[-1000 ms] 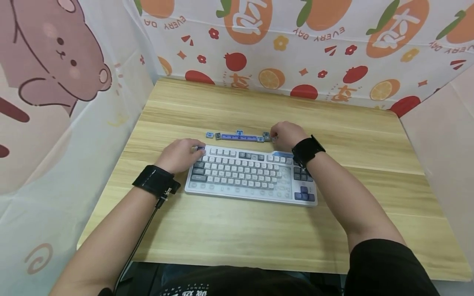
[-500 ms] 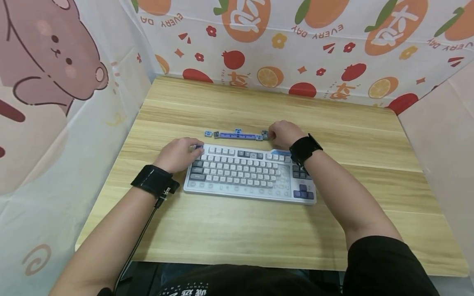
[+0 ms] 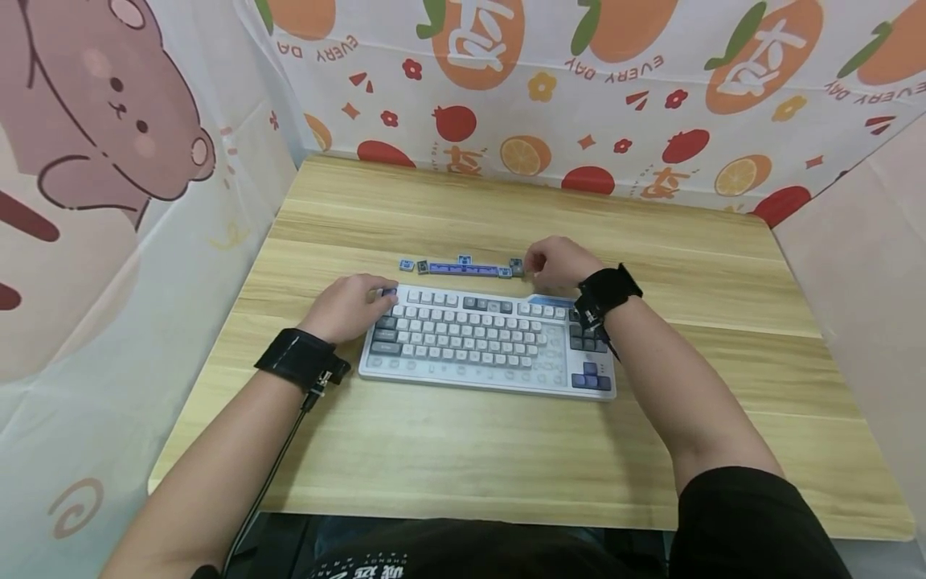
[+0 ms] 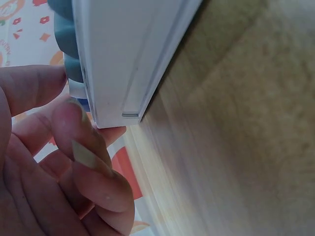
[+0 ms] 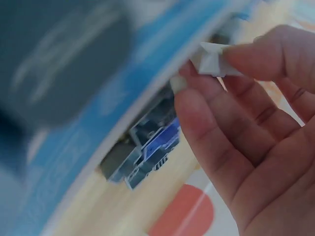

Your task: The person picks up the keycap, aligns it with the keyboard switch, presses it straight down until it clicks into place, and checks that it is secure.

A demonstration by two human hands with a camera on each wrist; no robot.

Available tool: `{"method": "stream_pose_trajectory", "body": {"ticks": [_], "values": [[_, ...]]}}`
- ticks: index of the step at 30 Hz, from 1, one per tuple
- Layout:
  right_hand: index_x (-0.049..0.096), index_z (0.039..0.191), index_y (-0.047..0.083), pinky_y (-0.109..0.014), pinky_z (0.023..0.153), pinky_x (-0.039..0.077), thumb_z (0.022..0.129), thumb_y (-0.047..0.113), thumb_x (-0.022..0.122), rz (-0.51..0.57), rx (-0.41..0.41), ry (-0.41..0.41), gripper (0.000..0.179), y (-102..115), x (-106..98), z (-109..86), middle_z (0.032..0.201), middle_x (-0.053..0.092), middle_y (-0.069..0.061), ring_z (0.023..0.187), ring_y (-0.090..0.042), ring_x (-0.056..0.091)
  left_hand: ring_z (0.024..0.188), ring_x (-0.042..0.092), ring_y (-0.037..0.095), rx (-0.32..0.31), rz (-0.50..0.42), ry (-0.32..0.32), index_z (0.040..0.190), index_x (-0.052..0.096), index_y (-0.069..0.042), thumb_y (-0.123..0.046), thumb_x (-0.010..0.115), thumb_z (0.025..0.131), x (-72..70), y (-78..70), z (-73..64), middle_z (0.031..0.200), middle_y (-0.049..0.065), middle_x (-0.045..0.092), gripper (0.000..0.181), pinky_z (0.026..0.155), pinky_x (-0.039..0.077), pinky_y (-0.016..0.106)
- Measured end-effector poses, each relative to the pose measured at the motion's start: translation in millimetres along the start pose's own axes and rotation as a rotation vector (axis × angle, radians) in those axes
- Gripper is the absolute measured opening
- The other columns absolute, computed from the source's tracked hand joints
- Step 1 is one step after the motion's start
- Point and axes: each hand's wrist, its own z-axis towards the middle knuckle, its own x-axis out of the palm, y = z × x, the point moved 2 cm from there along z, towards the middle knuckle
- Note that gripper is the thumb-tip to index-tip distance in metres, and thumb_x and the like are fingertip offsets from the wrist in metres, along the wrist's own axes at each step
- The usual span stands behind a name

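A white and grey keyboard [image 3: 463, 338] lies on the wooden table, with its front row and part of its right side bare of keycaps. My left hand [image 3: 347, 306] holds the keyboard's back left corner. In the left wrist view its fingers are bent around that corner, beside the white side wall [image 4: 123, 59]. Just behind the keyboard's back right part is my right hand [image 3: 561, 264]. In the right wrist view it pinches a pale keycap [image 5: 210, 60] between thumb and fingers. A long blue space bar [image 3: 463, 269] lies behind the keyboard, to the left of this hand.
Several small keycaps lie around the space bar, among them a blue one [image 3: 407, 264] at the left and a dark one [image 3: 516, 264] at the right. A printed cloth [image 3: 524, 121] hangs along the table's back edge. A cable [image 3: 278, 466] runs along my left forearm.
My right wrist has turned and shifted slightly to the right, while its fingers stay behind the keyboard. The left hand, keyboard and loose keycaps have kept their places.
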Motion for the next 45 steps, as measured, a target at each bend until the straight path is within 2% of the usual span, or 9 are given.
{"method": "stream_pose_trajectory", "body": {"ticks": [7,10,15,21,28,32,36,40,45], "values": [[0.064,0.118,0.003,-0.048,0.080,0.055,0.088,0.001,0.064,0.466,0.044,-0.075,0.030,-11.8,-15.1,-21.3,0.109,0.060,-0.012,0.088,-0.029,0.061,0.115,0.051,0.030,-0.005,-0.019,0.017,0.134,0.061,-0.013,-0.032,0.058,0.099,-0.9,-2.1,1.0,0.143,0.018,0.053,0.040,0.099,0.040,0.054],[0.063,0.119,0.004,-0.050,0.083,0.056,0.088,0.003,0.068,0.588,0.028,-0.107,0.032,-12.7,-17.0,-32.3,0.111,0.060,-0.013,0.090,-0.032,0.063,0.120,0.050,0.032,-0.008,-0.027,0.021,0.135,0.061,-0.013,-0.032,0.057,0.099,-1.7,-3.3,0.8,0.143,0.018,0.052,0.041,0.102,0.039,0.056],[0.062,0.119,0.008,-0.047,0.086,0.056,0.089,0.004,0.069,0.708,-0.018,-0.147,0.031,-8.7,-15.4,-51.7,0.114,0.059,-0.014,0.097,-0.033,0.064,0.138,0.041,0.038,0.000,-0.051,0.038,0.139,0.056,-0.010,-0.033,0.057,0.099,-1.2,-2.0,-0.7,0.144,0.018,0.051,0.046,0.110,0.032,0.059],[0.065,0.116,0.004,-0.038,0.083,0.058,0.088,0.000,0.067,0.819,-0.049,-0.207,0.029,-4.5,-1.9,-74.0,0.118,0.059,-0.016,0.094,-0.028,0.065,0.141,0.036,0.038,0.004,-0.080,0.069,0.145,0.047,-0.009,-0.038,0.056,0.099,4.1,-0.4,-1.9,0.147,0.018,0.048,0.055,0.112,0.030,0.058],[0.069,0.119,0.000,-0.031,0.081,0.056,0.089,0.009,0.068,0.812,-0.031,-0.212,0.031,-4.0,16.9,-94.6,0.127,0.060,-0.020,0.090,-0.023,0.067,0.138,0.039,0.040,0.021,-0.053,0.057,0.145,0.044,-0.002,-0.034,0.057,0.099,5.3,-10.1,-0.2,0.147,0.022,0.046,0.058,0.111,0.031,0.059],[0.068,0.116,-0.005,-0.032,0.078,0.055,0.088,0.008,0.070,0.850,-0.039,-0.221,0.031,-3.3,26.4,-102.7,0.123,0.062,-0.021,0.089,-0.022,0.065,0.137,0.039,0.042,0.054,0.009,-0.018,0.144,0.045,-0.003,-0.033,0.059,0.098,2.9,-24.4,-1.7,0.149,0.024,0.039,0.057,0.108,0.034,0.061],[0.069,0.112,-0.006,-0.030,0.079,0.055,0.086,0.005,0.072,0.909,-0.075,-0.220,0.028,-0.8,34.8,-108.0,0.117,0.064,-0.018,0.091,-0.023,0.067,0.135,0.041,0.041,0.138,0.010,-0.059,0.145,0.045,-0.007,-0.035,0.060,0.097,-0.7,-51.6,-5.9,0.151,0.022,0.036,0.057,0.105,0.038,0.060],[0.070,0.111,-0.006,-0.029,0.081,0.056,0.084,0.003,0.074,0.957,-0.079,-0.241,0.028,3.5,39.4,-114.1,0.114,0.066,-0.012,0.093,-0.022,0.068,0.111,0.057,0.029,0.236,-0.085,-0.015,0.144,0.048,-0.013,-0.038,0.059,0.097,-0.2,-83.8,-11.0,0.143,0.011,0.049,0.053,0.089,0.050,0.049],[0.070,0.111,-0.006,-0.026,0.081,0.055,0.083,0.005,0.076,1.000,-0.106,-0.330,0.030,10.2,41.0,-119.9,0.114,0.067,-0.010,0.095,-0.020,0.067,0.092,0.059,0.015,0.358,-0.212,0.076,0.133,0.059,-0.016,-0.034,0.060,0.098,11.6,-116.1,-9.7,0.124,0.000,0.064,0.039,0.073,0.050,0.034]]}}
